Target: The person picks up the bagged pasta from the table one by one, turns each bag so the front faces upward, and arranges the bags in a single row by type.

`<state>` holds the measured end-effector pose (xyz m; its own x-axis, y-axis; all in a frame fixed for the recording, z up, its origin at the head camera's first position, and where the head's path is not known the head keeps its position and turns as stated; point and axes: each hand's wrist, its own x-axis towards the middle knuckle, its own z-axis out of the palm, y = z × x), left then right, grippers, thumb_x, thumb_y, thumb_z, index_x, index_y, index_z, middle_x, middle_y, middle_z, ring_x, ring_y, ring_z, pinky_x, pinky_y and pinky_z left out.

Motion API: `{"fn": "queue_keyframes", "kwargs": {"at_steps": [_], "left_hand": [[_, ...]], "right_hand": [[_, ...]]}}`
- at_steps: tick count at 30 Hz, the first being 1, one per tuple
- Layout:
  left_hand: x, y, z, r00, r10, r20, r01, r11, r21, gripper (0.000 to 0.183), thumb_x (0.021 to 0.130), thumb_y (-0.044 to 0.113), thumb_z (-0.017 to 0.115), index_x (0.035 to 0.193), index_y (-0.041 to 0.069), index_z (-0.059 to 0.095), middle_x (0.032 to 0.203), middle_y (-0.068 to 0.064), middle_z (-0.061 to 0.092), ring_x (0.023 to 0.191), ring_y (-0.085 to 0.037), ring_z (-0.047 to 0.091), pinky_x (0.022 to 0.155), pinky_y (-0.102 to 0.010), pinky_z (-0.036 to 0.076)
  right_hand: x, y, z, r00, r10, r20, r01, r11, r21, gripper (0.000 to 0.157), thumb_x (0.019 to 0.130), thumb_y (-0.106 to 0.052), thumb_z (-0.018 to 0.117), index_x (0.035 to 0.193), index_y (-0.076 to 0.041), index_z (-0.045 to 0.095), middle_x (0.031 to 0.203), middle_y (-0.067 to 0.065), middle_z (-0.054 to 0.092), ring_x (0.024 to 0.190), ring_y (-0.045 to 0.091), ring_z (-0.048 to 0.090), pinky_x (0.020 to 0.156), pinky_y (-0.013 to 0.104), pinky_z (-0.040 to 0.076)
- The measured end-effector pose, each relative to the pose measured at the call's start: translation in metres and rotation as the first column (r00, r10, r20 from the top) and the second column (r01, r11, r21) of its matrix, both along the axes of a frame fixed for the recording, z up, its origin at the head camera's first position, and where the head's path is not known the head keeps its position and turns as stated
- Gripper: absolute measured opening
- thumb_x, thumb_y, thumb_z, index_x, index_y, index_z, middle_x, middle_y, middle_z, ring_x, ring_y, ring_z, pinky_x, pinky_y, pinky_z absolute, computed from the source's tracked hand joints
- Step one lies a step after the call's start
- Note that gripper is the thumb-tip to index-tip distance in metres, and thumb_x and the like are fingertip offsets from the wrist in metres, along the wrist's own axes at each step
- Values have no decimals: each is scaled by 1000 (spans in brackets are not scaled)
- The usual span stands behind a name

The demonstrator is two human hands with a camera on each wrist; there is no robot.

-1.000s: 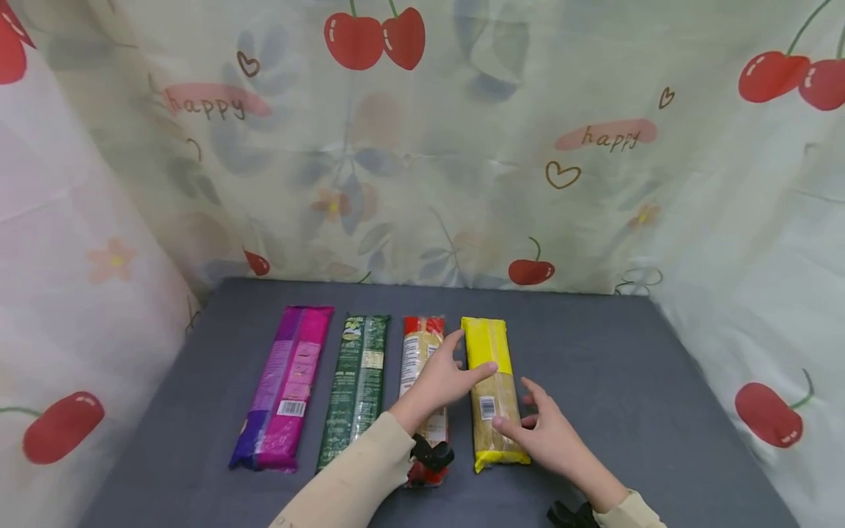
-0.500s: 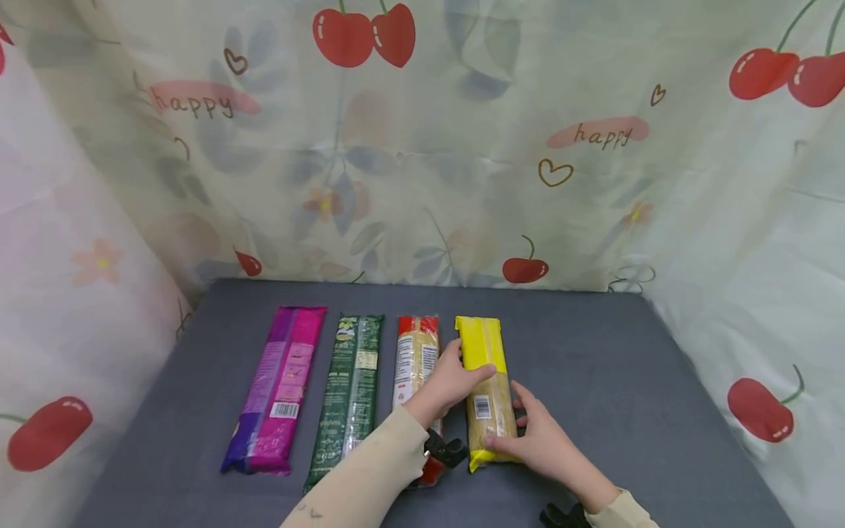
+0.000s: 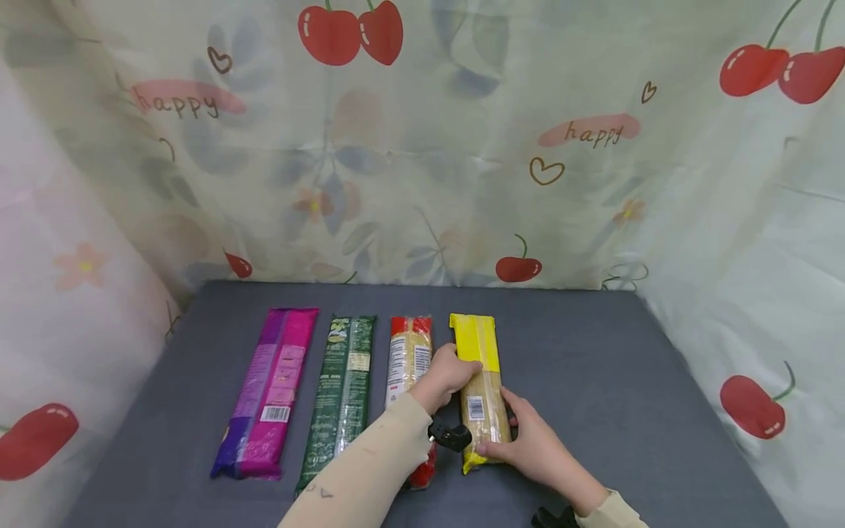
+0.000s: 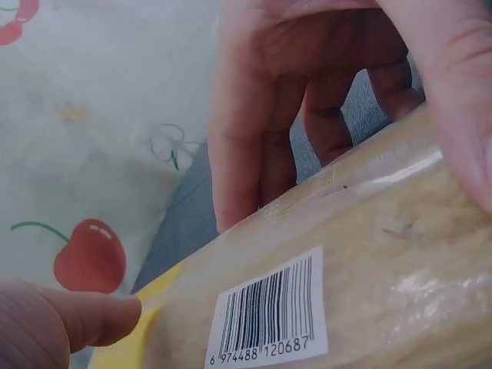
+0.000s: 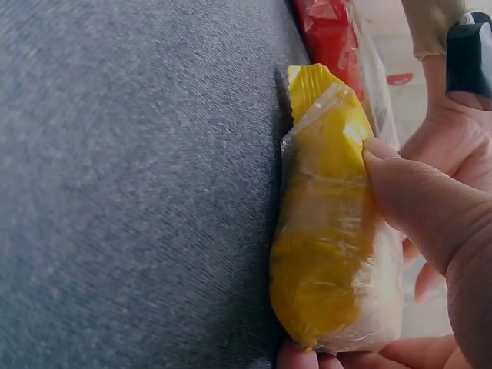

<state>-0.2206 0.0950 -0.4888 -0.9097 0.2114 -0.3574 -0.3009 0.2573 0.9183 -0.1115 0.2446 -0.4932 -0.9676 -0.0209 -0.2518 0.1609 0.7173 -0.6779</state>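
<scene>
Yellow packet [image 3: 488, 396], gripped near mid-length by left hand [image 3: 450, 372] and near its closer end by right hand [image 3: 538, 444], presumably for evenly spread support.

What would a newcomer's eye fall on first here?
Probably the yellow packet, rightmost of four on the gray table, held between the left hand and the right hand. Next, perhaps, the magenta-and-purple packet at the row's left end, and the red cherries printed on the pale cloth behind.

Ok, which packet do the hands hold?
The yellow packet, rightmost in the row: left hand and right hand grip it; pink packet, green packet and red packet lie unheld.
</scene>
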Motion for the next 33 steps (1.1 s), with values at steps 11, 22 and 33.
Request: {"fn": "queue_keyframes", "kwargs": {"at_steps": [11,22,33], "left_hand": [[6,-8,5,998,-61,-32,62,998,33,67,89,26,71,146,12,37,118,-10,55,94,-21,60,82,-41,51],[12,-20,3,998,-44,-41,51,979,195,71,91,14,69,147,19,26,111,-11,61,85,-20,66,74,-38,54],[10,-25,13,998,42,-46,-28,962,271,68,93,13,66,146,23,26,112,-9,62,88,-21,66,81,-41,53]], "right_hand": [[4,1,-2,999,-7,-39,6,1000,-13,115,62,-53,87,152,-13,27,135,7,43,102,20,54,73,32,50],[5,-2,-2,999,-22,-41,19,998,-63,116,61,-46,90,153,-17,26,144,9,38,96,19,57,67,28,51],[-2,0,-3,998,-54,13,55,928,-368,98,77,-39,81,152,-17,22,122,13,55,90,22,65,71,34,55]]}}
